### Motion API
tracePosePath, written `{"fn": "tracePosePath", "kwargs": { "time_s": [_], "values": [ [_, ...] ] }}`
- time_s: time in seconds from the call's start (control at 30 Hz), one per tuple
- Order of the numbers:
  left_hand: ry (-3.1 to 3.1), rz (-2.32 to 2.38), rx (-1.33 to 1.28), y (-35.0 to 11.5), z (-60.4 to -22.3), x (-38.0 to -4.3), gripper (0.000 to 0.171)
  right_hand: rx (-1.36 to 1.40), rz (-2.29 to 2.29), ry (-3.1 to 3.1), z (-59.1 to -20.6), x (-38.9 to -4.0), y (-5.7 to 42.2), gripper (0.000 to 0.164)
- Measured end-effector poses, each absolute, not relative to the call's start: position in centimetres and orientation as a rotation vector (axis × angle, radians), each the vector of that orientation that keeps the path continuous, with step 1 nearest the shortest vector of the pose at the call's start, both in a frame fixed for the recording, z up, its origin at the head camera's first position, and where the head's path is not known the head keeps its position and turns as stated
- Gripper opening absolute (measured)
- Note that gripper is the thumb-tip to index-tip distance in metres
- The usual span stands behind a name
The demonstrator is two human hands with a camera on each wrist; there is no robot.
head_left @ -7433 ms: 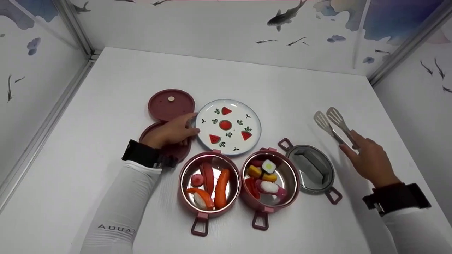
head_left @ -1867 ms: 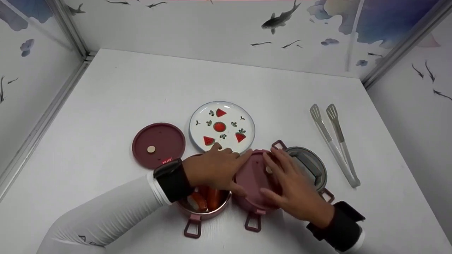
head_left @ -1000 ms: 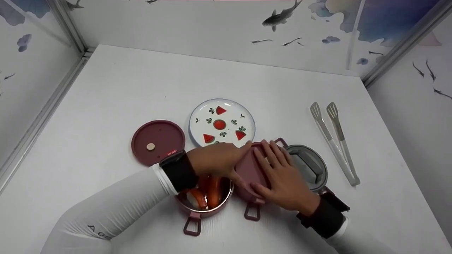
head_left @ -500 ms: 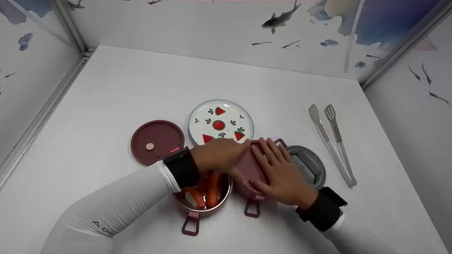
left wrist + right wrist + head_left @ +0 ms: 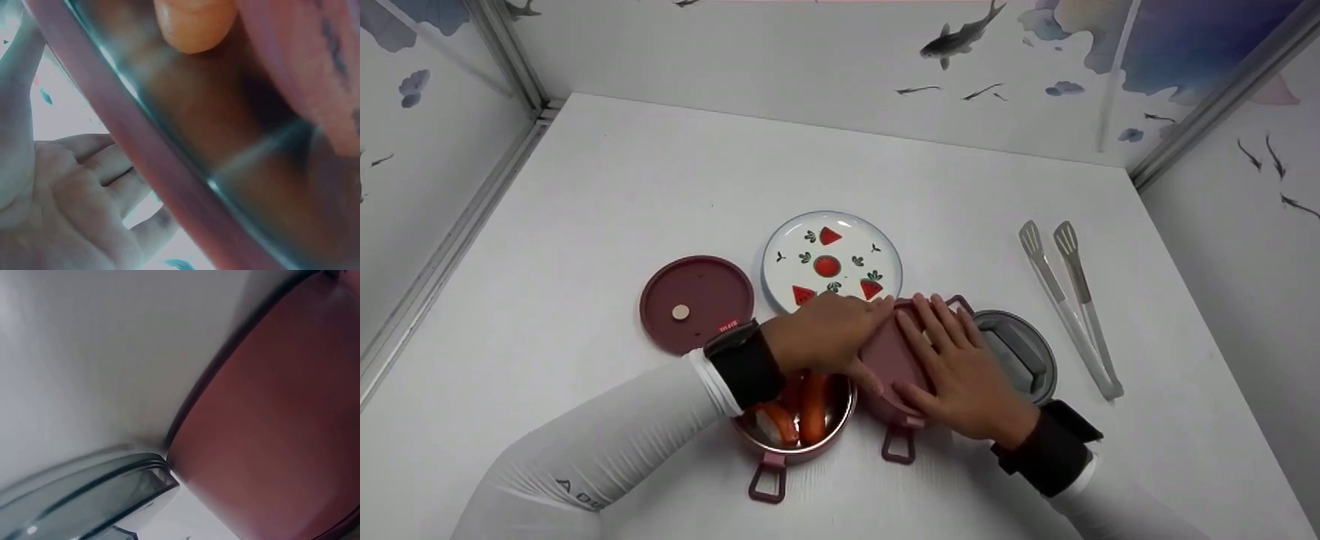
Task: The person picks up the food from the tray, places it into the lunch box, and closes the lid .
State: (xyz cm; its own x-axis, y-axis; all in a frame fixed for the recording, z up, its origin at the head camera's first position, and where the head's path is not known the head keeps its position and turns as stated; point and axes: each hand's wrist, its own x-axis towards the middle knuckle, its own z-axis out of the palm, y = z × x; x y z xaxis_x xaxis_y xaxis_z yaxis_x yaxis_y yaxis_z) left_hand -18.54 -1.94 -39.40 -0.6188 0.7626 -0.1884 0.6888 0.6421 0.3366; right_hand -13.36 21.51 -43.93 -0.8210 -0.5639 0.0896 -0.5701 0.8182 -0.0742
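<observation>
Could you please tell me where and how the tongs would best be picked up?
I would take the tongs by both pale handles, near the end where they meet, coming from above and the near side. They lie flat with the slotted heads at the far end and the handles converging, so a single grasp could probably span both.

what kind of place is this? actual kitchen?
Probably a purpose-built booth, not a working kitchen: fish-printed wall panels stand behind and on both sides of a plain white table, with metal strips framing the corners.
</observation>
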Motion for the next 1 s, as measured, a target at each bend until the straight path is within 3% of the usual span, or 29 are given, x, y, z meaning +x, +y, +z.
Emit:
{"fn": "tracePosePath", "kwargs": {
  "time_s": [0.37, 0.5, 0.73, 1.0],
  "values": [
    [2.531, 0.132, 1.063, -0.2, -38.0, -18.7, 0.112, 0.916, 0.179, -2.934, -44.2, -13.2, 21.6, 0.081],
    [2.498, 0.17, 1.064, -1.0, -37.4, -19.6, 0.1, 0.923, 0.182, -2.919, -44.4, -13.2, 21.5, 0.078],
    [2.665, 0.424, 0.919, -6.7, -35.5, -23.1, 0.067, 0.916, 0.202, -2.905, -44.3, -13.4, 21.4, 0.077],
    [2.818, 0.386, 0.505, -16.4, -40.4, -24.1, 0.051, 0.899, 0.185, -2.916, -44.2, -13.4, 21.5, 0.077]
  ]
}}
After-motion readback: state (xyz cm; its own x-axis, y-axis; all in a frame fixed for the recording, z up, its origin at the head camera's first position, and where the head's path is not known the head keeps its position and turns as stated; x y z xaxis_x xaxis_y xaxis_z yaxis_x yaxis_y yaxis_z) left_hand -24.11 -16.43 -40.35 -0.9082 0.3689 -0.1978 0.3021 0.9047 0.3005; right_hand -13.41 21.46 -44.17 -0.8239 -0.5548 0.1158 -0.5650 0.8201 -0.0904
